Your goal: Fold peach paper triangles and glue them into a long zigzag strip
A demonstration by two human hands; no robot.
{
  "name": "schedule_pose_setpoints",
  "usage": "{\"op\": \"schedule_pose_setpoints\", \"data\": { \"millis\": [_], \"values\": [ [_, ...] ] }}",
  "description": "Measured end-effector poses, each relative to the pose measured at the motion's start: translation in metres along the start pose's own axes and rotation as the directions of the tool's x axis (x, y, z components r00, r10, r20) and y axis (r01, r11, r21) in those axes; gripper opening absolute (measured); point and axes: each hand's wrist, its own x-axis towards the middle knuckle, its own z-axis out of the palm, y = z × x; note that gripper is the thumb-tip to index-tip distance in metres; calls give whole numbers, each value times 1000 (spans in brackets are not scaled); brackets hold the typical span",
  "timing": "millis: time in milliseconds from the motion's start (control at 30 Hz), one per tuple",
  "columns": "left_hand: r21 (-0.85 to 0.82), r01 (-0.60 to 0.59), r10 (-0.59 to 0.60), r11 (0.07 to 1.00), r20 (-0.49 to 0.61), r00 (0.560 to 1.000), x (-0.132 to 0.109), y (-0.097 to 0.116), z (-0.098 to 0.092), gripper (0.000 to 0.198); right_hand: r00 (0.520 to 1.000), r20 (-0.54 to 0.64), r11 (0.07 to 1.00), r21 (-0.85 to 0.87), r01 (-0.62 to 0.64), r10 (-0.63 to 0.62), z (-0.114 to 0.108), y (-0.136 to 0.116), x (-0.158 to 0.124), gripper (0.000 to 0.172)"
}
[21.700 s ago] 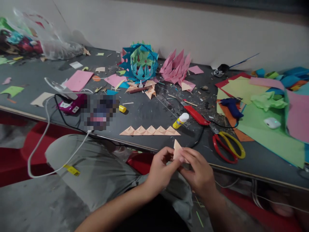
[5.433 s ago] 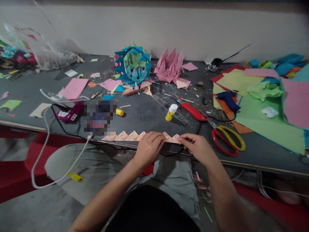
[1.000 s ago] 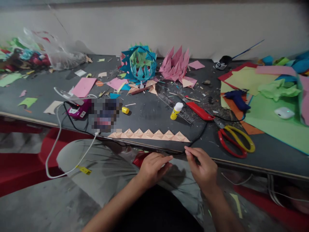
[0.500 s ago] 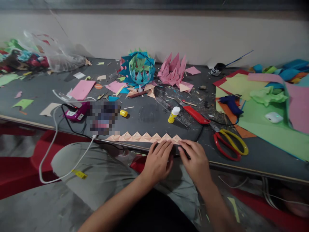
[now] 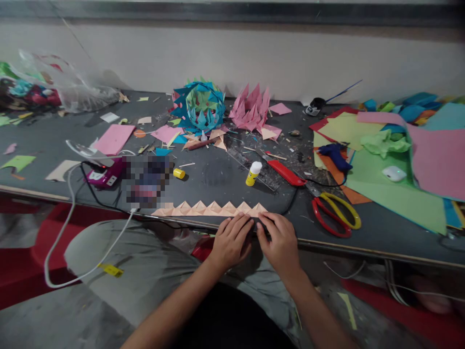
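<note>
A strip of folded peach paper (image 5: 199,209), with a row of pointed peaks, lies along the table's front edge. My left hand (image 5: 231,237) rests at its near edge towards the right, fingers stretched out and lying against the paper. At the strip's right end, my right hand (image 5: 279,237) touches the last peak with its fingertips, thumb apart from the index finger. Both palms hang over the table edge. Just behind the hands stands an uncapped yellow glue stick (image 5: 251,174); its yellow cap (image 5: 179,173) lies further left.
Scissors (image 5: 334,213), a red cutter (image 5: 286,173) and a blue glue gun (image 5: 336,156) lie to the right, beside coloured paper sheets (image 5: 395,198). Behind stand a blue-green paper ring (image 5: 203,109) and a pink spiky one (image 5: 250,109). On the left are a purple power adapter (image 5: 105,177) and a blurred-out object (image 5: 148,182).
The whole view has shifted slightly, so things appear further left. My hands stay at the strip's right end, with only small finger movement.
</note>
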Motion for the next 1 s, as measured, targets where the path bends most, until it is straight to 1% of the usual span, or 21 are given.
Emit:
{"op": "schedule_pose_setpoints", "data": {
  "millis": [200,367,500,600,667,733,767,800,867,900,933,967,1000],
  "values": [
    [-6,29,-29,1000,-28,999,0,2,1,38,999,-33,1000,3,-14,14,3,-1,0,19],
    [-27,16,-18,1000,-71,997,1,1,1,37,998,-58,1000,7,-14,14,5,-2,2,17],
    [-29,11,-13,1000,-85,996,0,0,2,36,998,-61,1000,26,-4,5,4,-1,3,19],
    [-8,0,-1,1000,-92,996,-1,0,3,35,998,-34,993,112,-48,52,0,0,5,20],
    [6,-6,7,1000,-105,994,-1,0,3,34,991,5,962,240,-133,136,-6,2,6,21],
    [10,-15,16,1000,-130,991,-1,0,3,33,962,56,876,402,-268,268,-12,5,7,22],
    [8,-20,21,1000,-146,989,0,0,3,33,931,86,804,480,-351,355,-14,6,7,22],
    [3,-23,23,1000,-161,987,0,0,3,32,886,119,712,551,-435,448,-16,8,7,23],
    [-13,-26,24,1000,-179,984,0,-1,3,30,767,179,492,673,-552,616,-18,12,6,26],
    [-23,-27,22,999,-183,983,0,-1,4,29,705,202,379,726,-574,680,-18,15,6,28],
    [-33,-28,21,999,-187,982,0,-1,4,28,653,219,279,774,-569,725,-18,17,7,29],
    [-46,-33,24,998,-194,981,0,-2,5,27,615,229,197,815,-545,755,-18,19,8,30],
    [-60,-43,30,997,-205,978,0,-2,5,27,590,236,136,846,-516,772,-17,21,10,29]
  ]
}}
